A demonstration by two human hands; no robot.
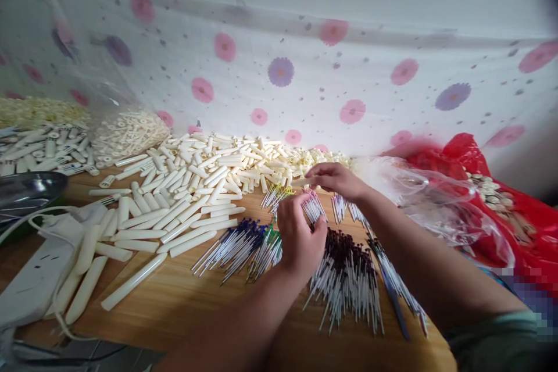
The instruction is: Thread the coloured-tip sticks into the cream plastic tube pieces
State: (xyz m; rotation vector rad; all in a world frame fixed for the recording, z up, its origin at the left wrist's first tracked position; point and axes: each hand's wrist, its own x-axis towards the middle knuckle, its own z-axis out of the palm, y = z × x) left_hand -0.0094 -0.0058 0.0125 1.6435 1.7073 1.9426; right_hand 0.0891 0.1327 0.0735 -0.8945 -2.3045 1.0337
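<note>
Working over slim rods (349, 290) set out in colour groups on the wooden table (174, 319).
The left hand (301, 235) curls above them; the right hand (337, 179) is just beyond, fingers close together, any pinch impossible to tell. Colour grouping looks done; many rods and heaped cream tubes (178, 180) lie loose, so much seems left.

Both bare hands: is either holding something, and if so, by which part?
Cannot be told: the left hand hides whatever it may pinch, and the right hand shows no clear grip.
</note>
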